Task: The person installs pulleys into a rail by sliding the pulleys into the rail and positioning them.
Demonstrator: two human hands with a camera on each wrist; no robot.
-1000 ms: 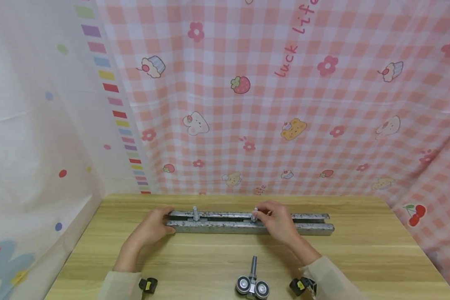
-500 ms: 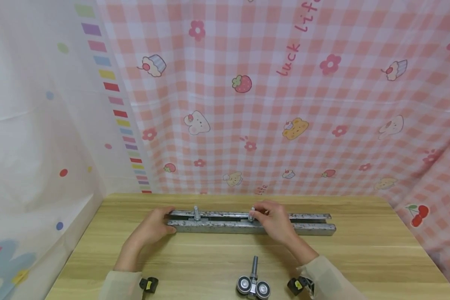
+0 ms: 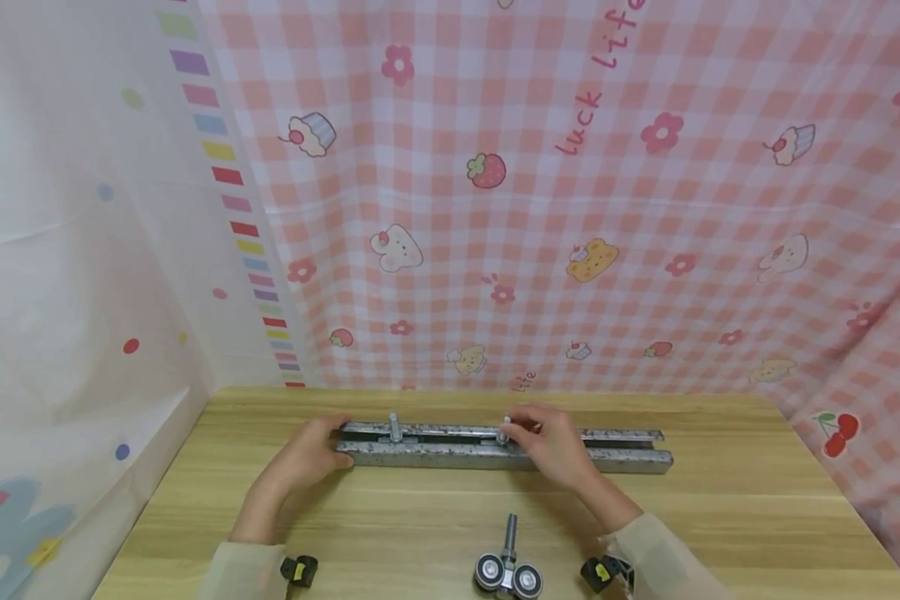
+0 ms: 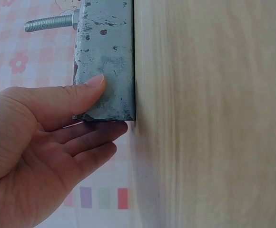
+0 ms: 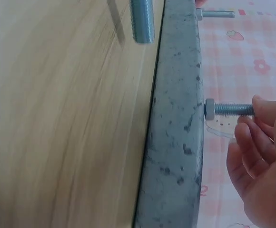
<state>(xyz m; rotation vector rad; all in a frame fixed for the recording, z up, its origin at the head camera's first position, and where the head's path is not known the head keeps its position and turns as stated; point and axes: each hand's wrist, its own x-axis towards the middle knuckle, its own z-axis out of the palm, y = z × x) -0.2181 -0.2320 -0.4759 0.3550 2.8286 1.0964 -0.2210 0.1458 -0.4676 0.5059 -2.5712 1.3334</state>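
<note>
Steel trolley [image 3: 507,575]: lay loose on the wooden table [image 3: 405,521], just short of 6 o'clock in my head view, its stud aimed at 12. Nothing held it, so I reckoned a careless sweep could knock it away.
Right hand [image 3: 555,446]: at 5 o'clock, thumb and fingertips met on the threaded tip of the right bolt [image 5: 231,109], the remaining fingers half curled in free air. With the pinch so high, I judged, a sideways tug could tip the bolt and bind it.
Left hand [image 3: 311,454]: between 7 and 8 o'clock, thumb on the near face, fingers bent behind, clasping only the end of the steel channel [image 3: 435,457]. A slack thumb there could let it swing or skid.
Channel's free end: reached 4 o'clock, held by neither hand; it seemed likeliest to wander under any push.
Left bolt [image 3: 394,427]: stood upright in the same slot at 7 o'clock, untouched. Too long a slide could bring both fittings together; their seating inside was mostly hidden from me.
Checked cloth [image 3: 532,208]: hung beyond at 12 o'clock, posing little threat.
</note>
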